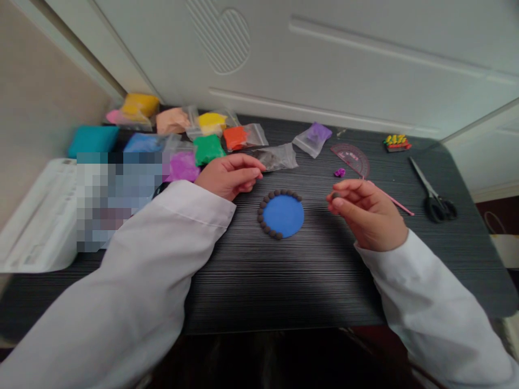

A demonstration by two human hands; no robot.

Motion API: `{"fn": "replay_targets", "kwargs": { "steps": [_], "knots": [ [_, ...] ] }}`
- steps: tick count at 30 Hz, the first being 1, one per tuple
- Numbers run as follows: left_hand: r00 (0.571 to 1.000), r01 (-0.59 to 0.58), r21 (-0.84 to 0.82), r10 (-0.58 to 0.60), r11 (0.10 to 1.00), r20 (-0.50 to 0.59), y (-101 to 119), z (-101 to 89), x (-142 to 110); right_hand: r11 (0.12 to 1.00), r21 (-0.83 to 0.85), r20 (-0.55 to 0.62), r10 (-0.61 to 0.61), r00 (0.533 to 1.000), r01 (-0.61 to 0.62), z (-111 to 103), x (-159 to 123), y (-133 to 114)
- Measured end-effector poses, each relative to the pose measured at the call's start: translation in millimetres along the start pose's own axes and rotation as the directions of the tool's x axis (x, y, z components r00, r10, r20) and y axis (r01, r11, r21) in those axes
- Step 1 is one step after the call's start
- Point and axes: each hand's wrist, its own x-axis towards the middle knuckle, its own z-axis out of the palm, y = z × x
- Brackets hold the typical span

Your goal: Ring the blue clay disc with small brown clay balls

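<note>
A flat blue clay disc (pixel 284 215) lies on the table between my hands. Dark brown clay balls (pixel 263 205) line its left side, top and lower edge, leaving the right edge bare. My right hand (pixel 367 213), to the right of the disc, pinches a small dark clay lump (pixel 335 196) between thumb and fingers. My left hand (pixel 231 175) is above and left of the disc, its thumb and fingers closed together. Its fingertips are against or just in front of a clear bag of dark clay (pixel 278 158); whether they grip the bag cannot be made out.
Bags of coloured clay, including a green one (pixel 208 149) and a purple one (pixel 318 133), lie along the back. A pink protractor (pixel 352 158), a pink stick (pixel 391 198), a purple scrap (pixel 339 172) and black-handled scissors (pixel 440 208) lie right. A white package (pixel 38 216) is left.
</note>
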Motion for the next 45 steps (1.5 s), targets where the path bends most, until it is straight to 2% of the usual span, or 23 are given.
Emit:
{"fn": "replay_targets", "kwargs": {
  "steps": [3, 7, 10, 13, 15, 18, 20, 21, 23, 25, 26, 27, 28, 30, 32, 34, 45],
  "knots": [
    [0.999, -0.038, 0.031, 0.037, 0.999, 0.036, -3, -2.2, 1, 0.998, -0.063, 0.014, -0.008, 1.000, 0.009, 4, 1, 3],
    [0.996, -0.074, 0.108, 0.078, 0.991, -0.033, -4, 0.8, -2, 0.978, -0.209, 0.048, -0.017, 0.999, 0.026, 10, -1, 5],
    [0.997, -0.071, 0.224, 0.078, 0.972, -0.021, -4, 6.1, -7, 0.969, -0.244, 0.033, -0.022, 0.999, 0.029, 12, -2, 7],
    [0.996, -0.092, 0.285, 0.088, 0.954, 0.028, -7, 9.4, -10, 0.997, -0.077, -0.002, 0.004, 1.000, -0.004, 13, 0, 9],
    [0.996, -0.094, 0.294, 0.087, 0.951, 0.038, -9, 9.5, -10, 0.991, 0.103, 0.001, 0.086, 0.996, -0.086, 13, 4, 8],
    [0.996, -0.094, 0.360, 0.091, 0.928, 0.025, -11, 8.8, -10, 0.896, 0.347, 0.112, 0.254, 0.961, -0.277, 12, 10, 4],
    [0.988, -0.149, 0.507, 0.150, 0.849, 0.040, -9, 9.3, -9, 0.836, 0.420, 0.168, 0.310, 0.936, -0.353, 12, 14, 1],
    [0.979, -0.196, 0.592, 0.192, 0.781, 0.071, -8, 10.1, -8, 0.832, 0.415, 0.170, 0.326, 0.930, -0.368, 12, 16, 0],
    [0.948, -0.307, 0.728, 0.263, 0.613, 0.178, -6, 12.2, -5, 0.890, 0.291, 0.118, 0.332, 0.936, -0.352, 14, 17, -2],
    [0.909, -0.408, 0.786, 0.289, 0.465, 0.301, -4, 14.4, -1, 0.968, -0.026, 0.019, 0.251, 0.968, -0.251, 18, 17, -3],
    [0.890, -0.449, 0.794, 0.288, 0.410, 0.354, -4, 15.5, 2, 0.957, -0.239, -0.019, 0.164, 0.986, -0.163, 20, 16, -4],
    [0.873, -0.482, 0.794, 0.283, 0.371, 0.397, -4, 16.4, 4, 0.892, -0.446, -0.031, 0.060, 0.998, -0.068, 22, 16, -4],
    [0.860, -0.506, 0.789, 0.276, 0.349, 0.429, -4, 17.2, 5, 0.789, -0.615, -0.012, -0.030, 0.999, 0.016, 25, 15, -4],
    [0.844, -0.534, 0.777, 0.262, 0.332, 0.468, -5, 18.5, 7, 0.592, -0.796, 0.065, -0.117, 0.991, 0.123, 29, 13, -4],
    [0.840, -0.542, 0.774, 0.252, 0.328, 0.481, -6, 19.4, 7, 0.502, -0.850, 0.117, -0.108, 0.987, 0.156, 31, 13, -2],
    [0.841, -0.540, 0.780, 0.250, 0.318, 0.480, -7, 19.9, 6, 0.469, -0.869, 0.134, -0.089, 0.987, 0.160, 31, 12, -1],
    [0.839, -0.540, 0.778, 0.269, 0.321, 0.472, -10, 19.9, 7, 0.426, -0.887, 0.143, -0.113, 0.983, 0.178, 31, 13, 2]
  ]
}}
